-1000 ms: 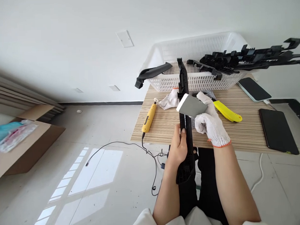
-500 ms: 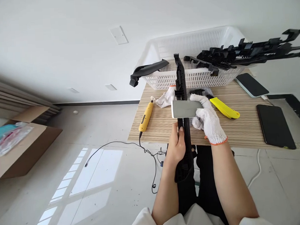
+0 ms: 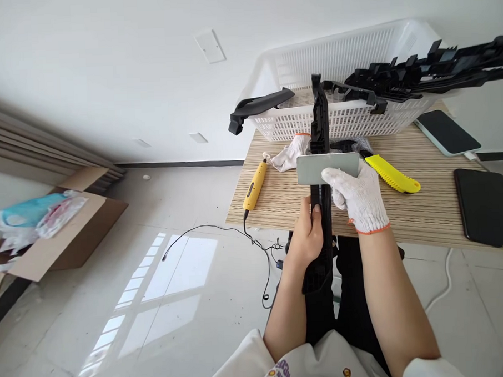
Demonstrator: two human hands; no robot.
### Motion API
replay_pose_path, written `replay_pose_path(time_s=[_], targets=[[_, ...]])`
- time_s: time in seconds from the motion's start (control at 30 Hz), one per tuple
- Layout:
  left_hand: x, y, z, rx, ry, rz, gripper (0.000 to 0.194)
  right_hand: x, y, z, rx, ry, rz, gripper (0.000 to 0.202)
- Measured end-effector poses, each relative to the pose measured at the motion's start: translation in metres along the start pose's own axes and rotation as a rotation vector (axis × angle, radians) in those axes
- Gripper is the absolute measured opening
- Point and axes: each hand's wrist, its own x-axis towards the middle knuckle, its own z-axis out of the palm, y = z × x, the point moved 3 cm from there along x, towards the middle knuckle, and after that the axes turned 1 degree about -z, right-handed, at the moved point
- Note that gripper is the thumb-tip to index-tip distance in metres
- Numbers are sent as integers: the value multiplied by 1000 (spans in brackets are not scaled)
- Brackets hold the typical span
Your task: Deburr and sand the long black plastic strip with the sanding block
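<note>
My bare left hand (image 3: 308,236) is wrapped around a long black plastic trim piece (image 3: 320,116), which points away from me across the table edge. In my right hand (image 3: 358,192), covered by a white knit glove with an orange cuff, is a flat grey-green rectangular block (image 3: 328,168). This block lies crosswise over the middle of the trim piece, just beyond my left fingers; I cannot tell whether the two touch. Behind my right hand lies a utility knife (image 3: 392,174) with a yellow handle. A loose white glove (image 3: 292,153) rests left of the trim piece.
A white plastic basket (image 3: 288,122) holds several black plastic parts (image 3: 421,72), some jutting over its rim. A yellow corded tool (image 3: 255,186) lies at left on the striped table (image 3: 419,217). Two phones (image 3: 485,206) (image 3: 448,132) are at right. A cardboard box (image 3: 74,235) stands on the floor.
The view has shifted, so everything sits further right. The block in my right hand has turned so its broad face shows more fully. My left hand keeps its grip on the trim piece.
</note>
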Motion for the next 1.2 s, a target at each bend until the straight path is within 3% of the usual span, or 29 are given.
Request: replay_pose_path(time_s=[0.1, 0.2, 0.33, 0.47, 0.6, 0.73, 0.87, 1.0, 1.13, 1.2], targets=[[0, 2, 1, 35, -10, 14, 28, 4, 5, 0, -84, 55, 45, 32], [0, 3, 2, 72, -20, 17, 27, 7, 2, -1, -82, 161, -24, 35], [1, 2, 1, 39, 46, 20, 27, 9, -1, 4, -168, 3, 12, 35], [1, 2, 2, 58, 19, 34, 26, 8, -6, 0, -117, 79, -62, 34], [1, 3, 1, 45, 15, 57, 28, 7, -3, 1, -165, -65, 12, 34], [2, 2, 1, 20, -9, 67, 29, 8, 0, -3, -126, 82, -2, 37], [2, 3, 0, 23, 9, 98, 29, 8, 2, 1, -135, 18, 15, 38], [3, 3, 0, 46, 12, 120, 30, 5, -1, 1, -114, 97, -10, 36], [4, 2, -2, 58, 45, 129, 28, 3, 0, 8, -182, -32, 33, 38], [4, 2, -1, 64, 38, 135, 28, 5, 1, 7, -164, 20, 31, 39]])
